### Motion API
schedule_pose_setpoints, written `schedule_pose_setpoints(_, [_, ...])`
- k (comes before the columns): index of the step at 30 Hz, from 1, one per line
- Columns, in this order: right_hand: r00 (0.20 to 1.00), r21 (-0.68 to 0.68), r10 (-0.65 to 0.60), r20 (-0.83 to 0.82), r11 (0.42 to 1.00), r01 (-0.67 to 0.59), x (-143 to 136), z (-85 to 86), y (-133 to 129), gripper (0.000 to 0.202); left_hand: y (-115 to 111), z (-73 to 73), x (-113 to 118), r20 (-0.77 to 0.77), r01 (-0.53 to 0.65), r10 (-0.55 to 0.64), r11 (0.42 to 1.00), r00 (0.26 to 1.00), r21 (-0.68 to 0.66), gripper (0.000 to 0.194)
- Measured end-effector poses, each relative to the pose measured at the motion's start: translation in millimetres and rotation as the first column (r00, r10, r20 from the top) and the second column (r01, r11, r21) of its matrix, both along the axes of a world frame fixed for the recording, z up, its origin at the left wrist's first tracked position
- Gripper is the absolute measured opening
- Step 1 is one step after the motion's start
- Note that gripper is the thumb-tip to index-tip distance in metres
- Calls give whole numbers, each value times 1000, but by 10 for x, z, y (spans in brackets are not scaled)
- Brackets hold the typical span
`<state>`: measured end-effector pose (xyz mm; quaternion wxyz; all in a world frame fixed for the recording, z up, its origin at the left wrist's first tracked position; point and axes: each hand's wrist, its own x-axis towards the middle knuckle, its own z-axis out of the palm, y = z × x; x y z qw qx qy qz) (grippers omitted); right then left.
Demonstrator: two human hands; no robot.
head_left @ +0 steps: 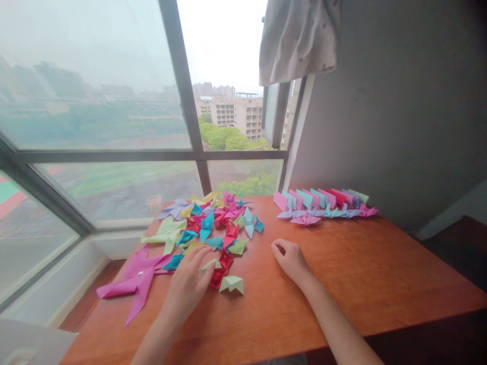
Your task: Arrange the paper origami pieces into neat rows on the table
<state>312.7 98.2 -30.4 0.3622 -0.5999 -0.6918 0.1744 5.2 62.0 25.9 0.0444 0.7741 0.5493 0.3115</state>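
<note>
My left hand (pixel 188 276) is at the near edge of a colourful origami pile, its thumb and fingers around a light green origami piece (pixel 210 265) that they partly cover. Close by that hand lie a red origami piece (pixel 218 278) and another light green folded piece (pixel 232 284) with a zigzag edge. A large magenta paper pinwheel (pixel 140 274) rests left of the hand. My right hand (pixel 291 259) is on the bare wood right of the pile, fingers curled in toward the thumb, with nothing visible in them.
The wooden table (pixel 274 314) stands against windows. At its back right, folded paper cards (pixel 315 199) stand in a row behind several paper cranes (pixel 305 219). A light green pinwheel (pixel 167 230) lies at the left. A grey cloth (pixel 299 43) hangs above by the wall.
</note>
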Motion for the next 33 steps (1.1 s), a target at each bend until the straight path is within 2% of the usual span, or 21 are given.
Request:
schedule_pose_setpoints(3, [1000,-1,5,6,1000,-5,-3,17,-4,27,98,108,-44,-47,-51,49,998,998,-40,26])
schedule_pose_setpoints(5, [1000,-5,8,5,1000,-8,-4,28,-9,27,176,191,-42,-119,-150,142,987,983,-61,25])
schedule_pose_setpoints(7, [1000,-10,8,-1,1000,-8,-3,33,-12,28,258,261,-16,-224,-265,239,960,945,-92,25])
schedule_pose_setpoints(10, [1000,-10,8,-5,1000,-8,0,31,-11,27,373,302,30,-351,-350,278,923,894,-161,27])
schedule_pose_setpoints(17, [1000,-3,3,16,1000,-3,-8,16,-3,26,524,198,45,-270,-281,227,942,936,-183,34])
schedule_pose_setpoints(21, [1000,0,4,26,1000,-4,-12,23,-8,27,543,222,56,-241,-267,221,947,945,-179,35])
schedule_pose_setpoints(26, [999,-8,10,33,1000,-10,-6,28,-10,26,554,266,68,-253,-301,248,933,935,-197,36])
schedule_pose_setpoints(33, [999,-11,18,45,1000,-18,2,18,-8,26,594,179,69,-280,-294,218,918,935,-265,35])
